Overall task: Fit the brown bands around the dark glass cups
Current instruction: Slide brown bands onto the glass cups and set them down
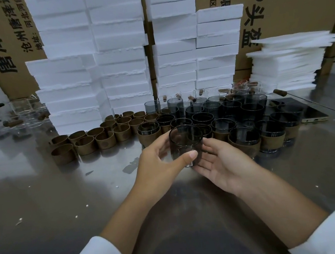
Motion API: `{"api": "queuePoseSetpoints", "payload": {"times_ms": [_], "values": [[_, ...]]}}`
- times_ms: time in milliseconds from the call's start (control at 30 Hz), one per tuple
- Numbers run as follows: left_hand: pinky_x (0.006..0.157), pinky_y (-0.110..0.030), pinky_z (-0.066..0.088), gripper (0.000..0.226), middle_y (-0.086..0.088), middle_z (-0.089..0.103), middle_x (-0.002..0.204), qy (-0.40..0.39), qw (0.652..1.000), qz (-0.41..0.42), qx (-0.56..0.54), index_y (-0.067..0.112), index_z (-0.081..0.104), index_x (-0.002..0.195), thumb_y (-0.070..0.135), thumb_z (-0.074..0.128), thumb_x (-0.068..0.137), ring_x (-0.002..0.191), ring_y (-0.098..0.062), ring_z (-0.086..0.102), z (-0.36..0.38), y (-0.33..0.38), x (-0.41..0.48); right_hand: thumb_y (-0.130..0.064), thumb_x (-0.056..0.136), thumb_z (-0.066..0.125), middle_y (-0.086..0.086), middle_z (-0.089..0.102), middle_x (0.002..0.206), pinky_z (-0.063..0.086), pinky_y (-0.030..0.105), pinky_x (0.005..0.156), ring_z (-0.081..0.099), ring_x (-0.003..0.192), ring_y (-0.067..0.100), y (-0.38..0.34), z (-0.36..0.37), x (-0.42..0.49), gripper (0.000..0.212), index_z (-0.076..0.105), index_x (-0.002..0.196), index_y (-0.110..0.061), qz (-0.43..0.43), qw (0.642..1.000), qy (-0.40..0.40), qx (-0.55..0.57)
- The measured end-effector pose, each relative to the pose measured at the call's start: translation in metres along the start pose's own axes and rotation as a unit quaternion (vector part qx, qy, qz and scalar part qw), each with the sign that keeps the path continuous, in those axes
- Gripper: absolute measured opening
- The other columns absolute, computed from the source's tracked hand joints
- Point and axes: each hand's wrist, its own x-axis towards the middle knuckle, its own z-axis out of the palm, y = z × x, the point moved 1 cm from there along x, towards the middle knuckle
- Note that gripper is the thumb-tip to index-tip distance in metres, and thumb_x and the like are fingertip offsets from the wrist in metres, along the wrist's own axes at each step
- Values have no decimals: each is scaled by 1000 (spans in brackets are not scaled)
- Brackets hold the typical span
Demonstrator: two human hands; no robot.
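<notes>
From the head camera we see a bare dark glass cup (185, 143) held upright in the air above the middle of the steel worktop (67, 198), just in front of the rows of cups. The left hand (160, 164) grips it: the thumb lies across the near wall low down and the other digits curl round the far side, seen through the glass. This carries the cup by its body and leaves the rim free. The right hand (221, 162) lies palm up beside and under the base, its fingers (202, 165) straight and close together, touching the cup's lower edge and pinching nothing. We judge that it steadies the cup or waits for a band. Both forearms come in from the near edge, wrists turned toward each other. No band is on this cup. The loose brown bands (104, 140) stand in rows left of the hands, toward the far edge, an easy reach for the left hand. The banded cups (243, 140) crowd to the right, and the bare dark cups (201, 107) stand behind them, which we read as stock at the back and finished work in front. White foam boxes (119, 59) and cardboard cartons (294, 12) wall the far edge.
</notes>
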Motion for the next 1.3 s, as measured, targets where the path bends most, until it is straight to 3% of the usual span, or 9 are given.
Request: {"api": "queuePoseSetpoints", "payload": {"times_ms": [100, 200, 367, 633, 733, 933, 1067, 1167, 1300], "values": [[104, -35, 45, 49, 17, 70, 110, 5, 1000, -5, 2, 30, 65, 117, 32, 79, 71, 111, -4, 62, 4, 1, -2, -18, 98, 50, 11, 75, 78, 56, 29, 60, 72, 71, 19, 0, 1, -1, 19, 63, 96, -4, -12, 1000, -6, 10], [101, -31, 46, 43, 19, 71, 108, 7, 1000, 0, -4, 35, 65, 111, 34, 77, 70, 109, -2, 63, 7, 4, -2, -20, 100, 45, 11, 75, 78, 57, 27, 53, 72, 69, 17, 1, 3, -2, 24, 63, 98, -4, -17, 999, -22, 29], [94, -14, 46, 41, 21, 70, 108, 6, 999, -2, -35, 34, 63, 110, 33, 74, 71, 109, 3, 61, 8, 4, -2, -25, 102, 41, 14, 71, 99, 54, 35, 77, 66, 93, 24, 3, 9, -5, 35, 59, 120, -1, -15, 998, -45, 43], [93, -13, 46, 41, 20, 69, 110, -3, 996, -4, -86, 33, 60, 110, 28, 74, 72, 111, 4, 60, 7, 3, -1, -34, 103, 32, 19, 60, 131, 42, 51, 102, 47, 133, 32, 6, 10, -10, 48, 52, 133, -2, -4, 989, -131, 71], [86, -9, 46, 38, 20, 70, 108, -7, 995, 0, -100, 33, 61, 110, 28, 72, 74, 108, 4, 61, 6, 5, -2, -40, 102, 31, 17, 57, 136, 35, 54, 109, 46, 134, 29, 9, 11, -10, 51, 54, 131, -6, -2, 984, -162, 67], [80, -9, 48, 32, 17, 71, 106, -19, 994, -9, -109, 34, 61, 109, 29, 70, 78, 104, 1, 64, 4, 5, -2, -56, 98, 24, 12, 66, 125, 50, 46, 95, 62, 117, 24, 11, 11, -9, 59, 60, 124, -16, 40, 985, -167, -3], [88, -13, 48, 37, 17, 69, 111, -17, 996, -8, -90, 34, 60, 113, 31, 71, 78, 111, 0, 61, 3, 2, -2, -56, 97, 28, 12, 72, 111, 61, 41, 74, 72, 96, 21, 7, 8, -9, 58, 60, 121, -15, 47, 988, -137, -52], [93, -14, 46, 34, 20, 69, 111, -21, 997, 3, -68, 35, 60, 112, 30, 72, 81, 112, 0, 60, 2, 1, -2, -55, 97, 32, 12, 75, 96, 61, 34, 58, 75, 78, 20, 5, 6, -9, 56, 61, 115, -11, 55, 990, -101, -78], [91, -10, 43, 36, 23, 68, 111, -23, 998, 14, -51, 37, 59, 112, 33, 72, 79, 112, 3, 59, 3, 1, -2, -49, 97, 39, 8, 76, 82, 59, 31, 56, 74, 70, 16, 4, 5, -9, 48, 62, 106, -8, 34, 994, -51, -92]]}}
